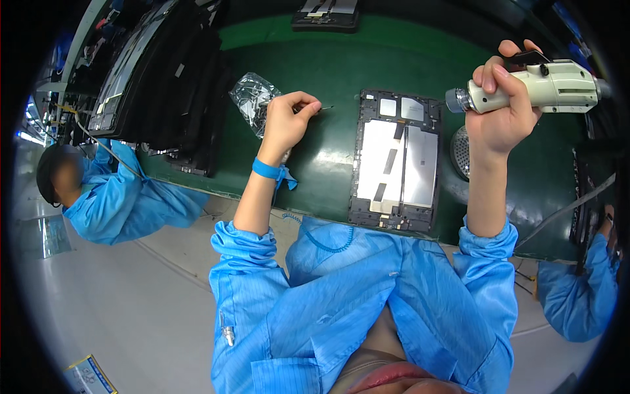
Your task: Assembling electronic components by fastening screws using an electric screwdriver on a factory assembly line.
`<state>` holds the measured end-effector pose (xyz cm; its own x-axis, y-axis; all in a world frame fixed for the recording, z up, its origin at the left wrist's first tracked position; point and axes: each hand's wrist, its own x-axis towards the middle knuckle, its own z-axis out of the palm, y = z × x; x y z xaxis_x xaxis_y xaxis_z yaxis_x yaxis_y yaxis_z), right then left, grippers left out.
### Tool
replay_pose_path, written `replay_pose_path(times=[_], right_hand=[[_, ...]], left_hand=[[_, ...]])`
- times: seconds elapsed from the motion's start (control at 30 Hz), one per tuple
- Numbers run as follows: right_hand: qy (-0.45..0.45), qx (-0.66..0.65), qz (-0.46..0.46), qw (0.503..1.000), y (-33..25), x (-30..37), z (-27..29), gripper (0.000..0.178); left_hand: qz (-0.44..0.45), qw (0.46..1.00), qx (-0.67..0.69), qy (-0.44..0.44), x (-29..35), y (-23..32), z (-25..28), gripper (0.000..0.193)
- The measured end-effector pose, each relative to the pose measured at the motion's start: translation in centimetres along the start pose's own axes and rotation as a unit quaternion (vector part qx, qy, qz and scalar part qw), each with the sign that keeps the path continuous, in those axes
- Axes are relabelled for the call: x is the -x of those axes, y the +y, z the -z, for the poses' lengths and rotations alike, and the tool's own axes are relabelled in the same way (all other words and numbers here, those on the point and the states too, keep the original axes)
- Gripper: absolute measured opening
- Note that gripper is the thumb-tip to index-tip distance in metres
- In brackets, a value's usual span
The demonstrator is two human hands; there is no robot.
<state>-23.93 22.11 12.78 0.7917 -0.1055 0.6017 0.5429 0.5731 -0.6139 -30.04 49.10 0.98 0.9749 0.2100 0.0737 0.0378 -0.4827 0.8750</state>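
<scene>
My right hand (502,98) is wrapped round a cream electric screwdriver (564,85), held sideways above the table's right side. Its grey collar points left, and no bit shows in it. Between the fingertips of my left hand (287,121) is a thin dark metal piece (329,107), shaped like a screwdriver bit, pointing right. A clear plastic bag (249,95) of small metal parts lies just left of that hand. Between my hands an opened tablet (400,161) rests on the table, its silver battery panels facing up. A perforated round metal piece (461,154) is partly hidden by my right wrist.
The green table (321,62) carries a tall stack of dark tablet housings (151,85) at left and another opened tablet (325,16) at the far edge. A blue coiled cord (321,243) hangs by my wrist strap (269,169). People in blue sit at both sides.
</scene>
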Motion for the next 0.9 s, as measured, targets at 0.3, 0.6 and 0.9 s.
replay_pose_path(times=[0.3, 0.6, 0.9], right_hand=[[0.040, 0.012, -0.005, 0.999, 0.3, -0.4, 0.3, 0.044], [0.051, 0.020, -0.013, 0.998, 0.8, -0.6, 0.6, 0.043], [0.046, 0.033, -0.014, 0.998, 1.0, -0.5, 0.3, 0.043]], left_hand=[[0.029, 0.984, 0.142, -0.101, -3.3, 1.5, -2.9, 0.006], [0.103, 0.949, 0.296, -0.041, -3.5, 3.1, -4.3, 0.006], [0.024, 0.982, 0.170, -0.078, -3.6, 1.1, -5.2, 0.012]])
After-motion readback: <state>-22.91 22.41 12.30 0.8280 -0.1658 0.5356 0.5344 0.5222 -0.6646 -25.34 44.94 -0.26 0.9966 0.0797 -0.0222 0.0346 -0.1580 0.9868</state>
